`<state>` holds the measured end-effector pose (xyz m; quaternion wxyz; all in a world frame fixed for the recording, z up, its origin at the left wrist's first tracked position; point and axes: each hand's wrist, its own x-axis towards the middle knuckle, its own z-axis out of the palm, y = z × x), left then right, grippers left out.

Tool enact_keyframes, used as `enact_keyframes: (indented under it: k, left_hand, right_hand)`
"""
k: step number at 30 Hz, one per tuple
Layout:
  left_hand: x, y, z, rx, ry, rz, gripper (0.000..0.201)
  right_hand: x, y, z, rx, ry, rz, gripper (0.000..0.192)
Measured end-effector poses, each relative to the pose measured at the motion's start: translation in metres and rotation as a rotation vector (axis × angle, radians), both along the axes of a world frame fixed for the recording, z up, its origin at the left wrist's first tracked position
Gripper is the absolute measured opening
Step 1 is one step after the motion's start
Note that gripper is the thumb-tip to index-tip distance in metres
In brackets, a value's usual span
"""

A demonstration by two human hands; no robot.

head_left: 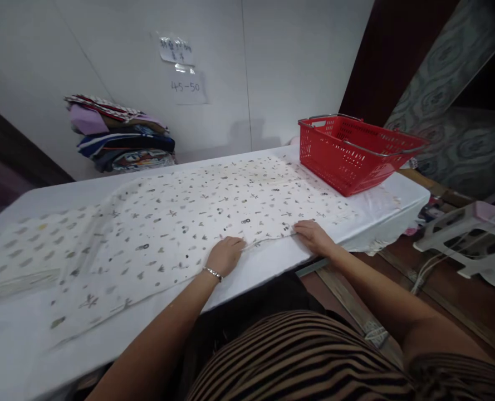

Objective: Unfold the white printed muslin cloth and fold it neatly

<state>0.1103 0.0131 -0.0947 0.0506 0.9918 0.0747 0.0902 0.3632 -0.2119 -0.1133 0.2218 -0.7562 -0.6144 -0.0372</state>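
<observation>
A thin white cloth (197, 206) with small grey and dark printed motifs lies spread along the white-covered table. My left hand (225, 256), with a silver bracelet at the wrist, has its fingers closed on the cloth's near edge. Farther right along that same edge, my right hand (312, 235) pinches the fabric, thumb side partly hidden. Between my hands the edge looks slightly rumpled. A second white cloth (30, 242) with larger grey spots lies at the left, folded in layers.
A red plastic basket (334, 159) with metal handles stands at the table's right end, beside the cloth. Several folded fabrics (122, 133) are stacked by the wall. Paper signs (185, 87) hang above. A white plastic stool (464, 236) stands on the floor at right.
</observation>
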Motion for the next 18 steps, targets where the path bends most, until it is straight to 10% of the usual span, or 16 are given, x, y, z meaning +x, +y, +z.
enact_keyframes:
  k: [18]
  left_hand:
    - [0.004,-0.005,0.005,0.220,-0.127,0.143,0.027]
  right_hand:
    - [0.009,0.023,0.039,-0.263,-0.158,-0.244,0.036]
